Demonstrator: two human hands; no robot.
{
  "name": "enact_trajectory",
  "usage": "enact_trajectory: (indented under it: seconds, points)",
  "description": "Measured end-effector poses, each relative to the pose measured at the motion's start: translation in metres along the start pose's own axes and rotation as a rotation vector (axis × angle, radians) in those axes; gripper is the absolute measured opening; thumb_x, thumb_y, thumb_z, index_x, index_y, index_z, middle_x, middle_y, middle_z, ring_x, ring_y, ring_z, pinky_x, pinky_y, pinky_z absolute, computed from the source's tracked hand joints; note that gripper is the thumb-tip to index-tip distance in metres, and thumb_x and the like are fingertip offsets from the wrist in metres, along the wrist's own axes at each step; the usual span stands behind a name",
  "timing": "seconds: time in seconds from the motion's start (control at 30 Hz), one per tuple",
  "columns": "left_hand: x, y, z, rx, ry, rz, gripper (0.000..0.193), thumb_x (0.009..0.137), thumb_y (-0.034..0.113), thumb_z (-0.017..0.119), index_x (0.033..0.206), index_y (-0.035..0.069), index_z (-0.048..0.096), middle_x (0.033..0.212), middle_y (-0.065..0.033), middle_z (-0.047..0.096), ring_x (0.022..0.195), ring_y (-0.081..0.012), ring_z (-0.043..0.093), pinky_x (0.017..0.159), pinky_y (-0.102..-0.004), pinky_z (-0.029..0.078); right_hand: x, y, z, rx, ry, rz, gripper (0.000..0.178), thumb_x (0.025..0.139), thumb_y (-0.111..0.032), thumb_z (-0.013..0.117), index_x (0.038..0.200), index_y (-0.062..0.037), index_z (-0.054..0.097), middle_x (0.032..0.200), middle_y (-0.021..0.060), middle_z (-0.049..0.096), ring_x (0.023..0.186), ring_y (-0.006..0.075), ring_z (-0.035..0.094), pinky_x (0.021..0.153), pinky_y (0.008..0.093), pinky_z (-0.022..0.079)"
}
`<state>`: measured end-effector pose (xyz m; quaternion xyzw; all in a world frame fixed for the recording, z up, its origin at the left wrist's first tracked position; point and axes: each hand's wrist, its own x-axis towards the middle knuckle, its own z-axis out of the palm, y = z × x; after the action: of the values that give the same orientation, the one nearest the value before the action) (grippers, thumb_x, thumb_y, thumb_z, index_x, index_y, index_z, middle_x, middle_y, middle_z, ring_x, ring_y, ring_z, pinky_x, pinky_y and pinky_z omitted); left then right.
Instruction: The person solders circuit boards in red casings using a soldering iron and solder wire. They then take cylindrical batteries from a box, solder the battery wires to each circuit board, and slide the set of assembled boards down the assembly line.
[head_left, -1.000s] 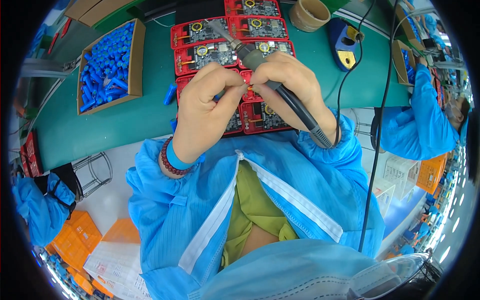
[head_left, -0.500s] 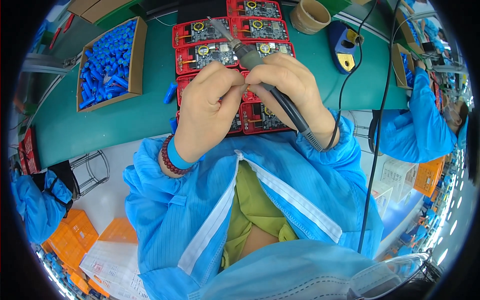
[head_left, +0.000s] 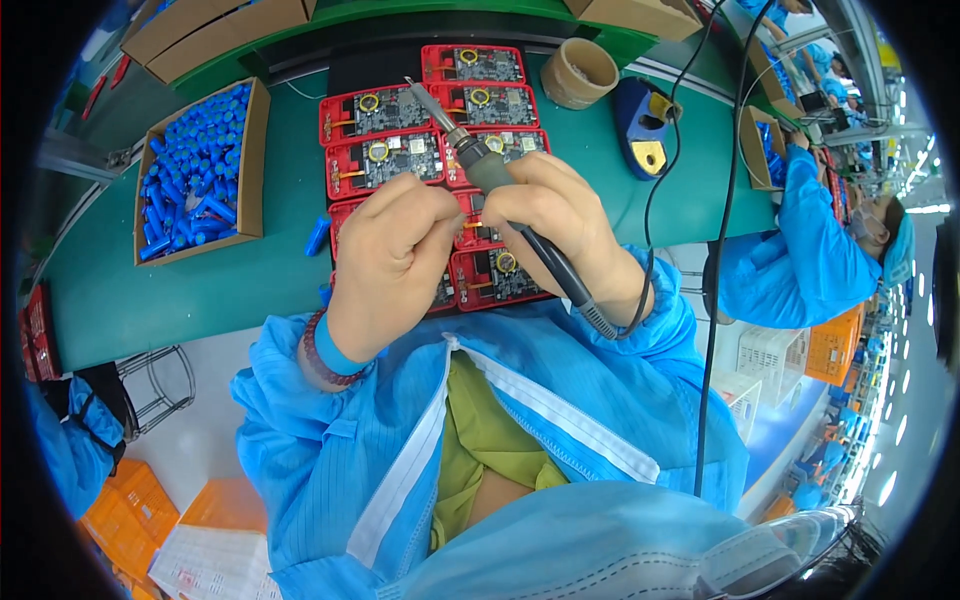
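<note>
My right hand [head_left: 565, 215] is closed round a soldering iron [head_left: 487, 168], whose metal tip points up and to the left over the boards. My left hand [head_left: 390, 265] is closed in a pinch beside it, a small gap from the right fingers. Whatever the left fingertips hold is hidden or too small to make out. Beneath both hands lie several red cases with circuit boards [head_left: 385, 160], set in two columns, each with a round yellow-rimmed part on it. My hands cover some of the nearer cases.
A cardboard box of blue cylindrical cells [head_left: 258, 165] stands on the green table [head_left: 90, 300] at left; a loose blue cell [head_left: 317, 235] lies nearer. Back right are a round tan container [head_left: 578, 80] and a blue iron stand [head_left: 635, 115]. A black cable [head_left: 722, 260] hangs at right, before a co-worker [head_left: 790, 260].
My hands, whose fingertips met before, have drawn slightly apart. The whole view has shifted, so the table and boards sit lower and further left. The soldering iron stays in my right hand.
</note>
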<state>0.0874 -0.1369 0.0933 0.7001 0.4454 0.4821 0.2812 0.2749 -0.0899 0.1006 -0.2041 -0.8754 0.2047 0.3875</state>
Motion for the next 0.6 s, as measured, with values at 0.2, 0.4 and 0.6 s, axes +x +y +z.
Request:
enact_trajectory:
  seconds: [0.2, 0.4, 0.6]
  points:
    - [0.001, -0.023, -0.032, -0.01, 0.258, -0.154, 0.005, 0.081, -0.003, 0.06, 0.08, -0.001, 0.056, 0.075, -0.0048, 0.052, 0.068, -0.0126, 0.051, 0.061, -0.0247, 0.04, 0.005, 0.046, -0.032, -0.2, 0.361, -0.015, 0.03, 0.072, 0.012, 0.062, 0.096, -0.0051, 0.057, 0.09, 0.0065, 0.058, 0.075, 0.0174, 0.057, 0.066, 0.0279, 0.045]
    - [0.005, -0.023, -0.02, -0.167, 0.225, -0.206, 0.005, 0.081, -0.003, 0.06, 0.08, -0.001, 0.055, 0.076, -0.0041, 0.052, 0.068, -0.0107, 0.05, 0.062, -0.024, 0.04, 0.069, 0.101, -0.119, -0.173, 0.522, 0.012, 0.014, 0.091, -0.003, 0.053, 0.105, -0.0035, 0.053, 0.085, 0.0044, 0.051, 0.076, 0.0118, 0.049, 0.069, 0.0246, 0.042]
    - [0.007, -0.027, -0.012, -0.187, 0.239, -0.202, 0.004, 0.081, -0.002, 0.06, 0.081, -0.001, 0.057, 0.076, -0.0041, 0.052, 0.069, -0.011, 0.051, 0.062, -0.0247, 0.041, 0.047, 0.141, -0.122, -0.388, 0.588, 0.033, 0.024, 0.083, -0.006, 0.067, 0.105, -0.0073, 0.057, 0.09, 0.0026, 0.063, 0.082, 0.0101, 0.058, 0.075, 0.0233, 0.046]
